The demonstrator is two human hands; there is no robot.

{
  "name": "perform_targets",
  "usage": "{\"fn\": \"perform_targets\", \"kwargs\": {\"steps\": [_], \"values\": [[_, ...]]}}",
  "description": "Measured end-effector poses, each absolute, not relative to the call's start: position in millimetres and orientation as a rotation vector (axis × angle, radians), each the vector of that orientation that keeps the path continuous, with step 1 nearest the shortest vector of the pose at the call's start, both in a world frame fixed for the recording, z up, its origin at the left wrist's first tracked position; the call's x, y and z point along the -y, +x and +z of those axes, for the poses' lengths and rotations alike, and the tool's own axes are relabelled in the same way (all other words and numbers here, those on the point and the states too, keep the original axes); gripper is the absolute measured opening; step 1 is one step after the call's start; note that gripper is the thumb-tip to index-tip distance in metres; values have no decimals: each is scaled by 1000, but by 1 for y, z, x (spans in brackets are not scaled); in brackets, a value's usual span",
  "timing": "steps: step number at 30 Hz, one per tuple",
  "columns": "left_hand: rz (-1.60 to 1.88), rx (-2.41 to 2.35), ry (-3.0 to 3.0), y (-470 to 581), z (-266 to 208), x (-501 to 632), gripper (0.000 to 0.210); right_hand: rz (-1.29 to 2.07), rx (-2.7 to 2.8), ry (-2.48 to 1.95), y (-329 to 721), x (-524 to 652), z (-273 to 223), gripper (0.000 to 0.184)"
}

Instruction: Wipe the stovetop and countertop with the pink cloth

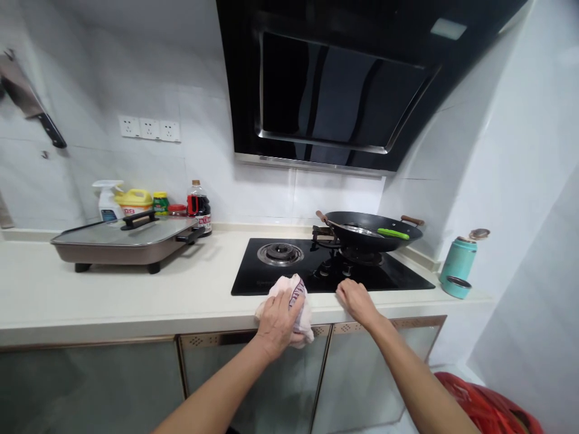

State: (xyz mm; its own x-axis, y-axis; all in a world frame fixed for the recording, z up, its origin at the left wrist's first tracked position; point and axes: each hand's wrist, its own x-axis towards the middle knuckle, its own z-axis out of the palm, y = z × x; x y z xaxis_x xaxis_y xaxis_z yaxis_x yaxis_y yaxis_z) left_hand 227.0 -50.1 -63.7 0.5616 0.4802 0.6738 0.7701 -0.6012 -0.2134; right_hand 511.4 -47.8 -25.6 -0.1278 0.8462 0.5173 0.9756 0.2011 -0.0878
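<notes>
A white cloth (304, 308) with a dark printed edge is bunched under my left hand (277, 322). My fingers press it against the front edge of the counter, just before the black glass gas hob (325, 288). Curled into a loose fist, my right hand (358, 300) rests at the hob's front edge, with nothing visible in it. A black wok (335, 218) with wooden handles sits on the right burner. A bright green handle (392, 233) lies across its rim. The left burner (280, 254) is bare.
A lidded electric griddle (108, 254) stands on the counter (40, 295) at left, with bottles behind it. A teal flask (458, 262) and its cup (456, 287) stand at right. A range hood (335, 90) overhangs the hob. A red bag (488, 404) is at lower right.
</notes>
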Motion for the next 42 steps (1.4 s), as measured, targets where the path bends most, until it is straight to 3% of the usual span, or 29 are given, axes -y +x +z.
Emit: {"fn": "perform_targets", "kwargs": {"steps": [4, 10, 13, 15, 18, 20, 22, 33, 42], "values": [[-778, 1009, -2321, 227, -62, 51, 97, -292, 1899, -1735, 555, 94, -60, 45], [-701, 1139, -2333, 237, -59, 62, 102, 127, 2055, -2104, 616, 175, -135, 61], [-634, 1136, -2347, 254, -59, 64, 105, -101, 2010, -2162, 622, 181, -130, 45], [-606, 1070, -2365, 274, -62, 62, 104, -377, 1915, -2112, 617, 166, -110, 45], [-650, 902, -2339, 317, -71, 55, 75, -628, 1870, -2038, 604, 127, -81, 73], [-714, 798, -2264, 345, -80, 49, 51, -624, 1850, -2109, 597, 102, -78, 91], [-773, 734, -2188, 365, -89, 44, 42, -600, 1810, -2187, 595, 84, -86, 97], [-680, 544, -2287, 345, -84, 42, 48, -719, 1846, -2099, 613, 83, -105, 85], [-705, 642, -2408, 207, -90, 43, 54, -719, 1860, -2052, 621, 80, -112, 79]]}}
